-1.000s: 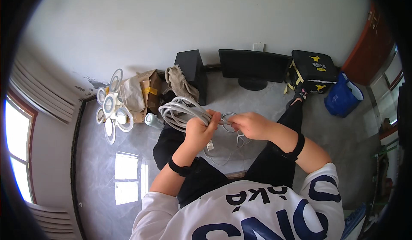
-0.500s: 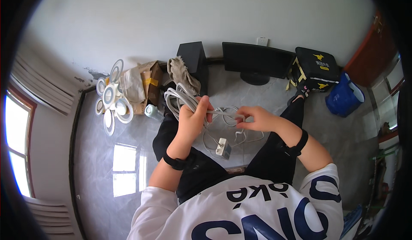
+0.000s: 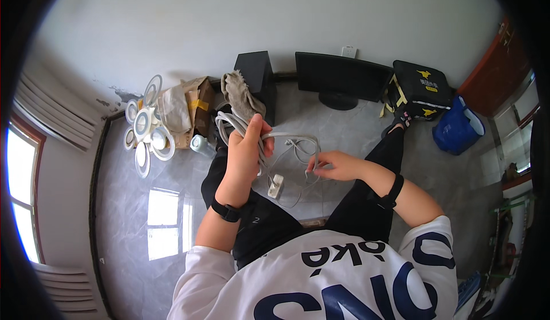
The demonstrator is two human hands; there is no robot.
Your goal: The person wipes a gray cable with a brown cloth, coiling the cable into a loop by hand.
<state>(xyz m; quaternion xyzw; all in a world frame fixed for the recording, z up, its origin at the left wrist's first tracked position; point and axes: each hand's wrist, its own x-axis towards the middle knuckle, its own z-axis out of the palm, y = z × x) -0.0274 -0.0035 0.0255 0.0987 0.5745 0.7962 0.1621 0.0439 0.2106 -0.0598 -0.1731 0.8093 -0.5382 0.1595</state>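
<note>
My left hand (image 3: 245,151) is closed around a bundle of looped pale grey cable (image 3: 224,123), with the thumb pressed on top. From that bundle one strand arches across to my right hand (image 3: 335,166), whose fingertips pinch it between my knees. A white plug-like block (image 3: 275,186) hangs on the cable below the left hand. Thinner loops (image 3: 298,148) dangle in a small tangle between the two hands. The far side of the bundle is partly hidden behind my left fingers.
Against the wall stand a black computer tower (image 3: 255,68) draped with a grey cloth (image 3: 240,94), a monitor (image 3: 344,76) and a black delivery bag (image 3: 423,91). A blue bag (image 3: 458,126) sits far right. Leftward are a cardboard box (image 3: 200,99), a pale bottle (image 3: 201,145) and a ring-shaped lamp (image 3: 143,122).
Both hands have shifted a little left, the right one also lower. The strand between them now bows upward in a wide arch, and the white block has swung left.
</note>
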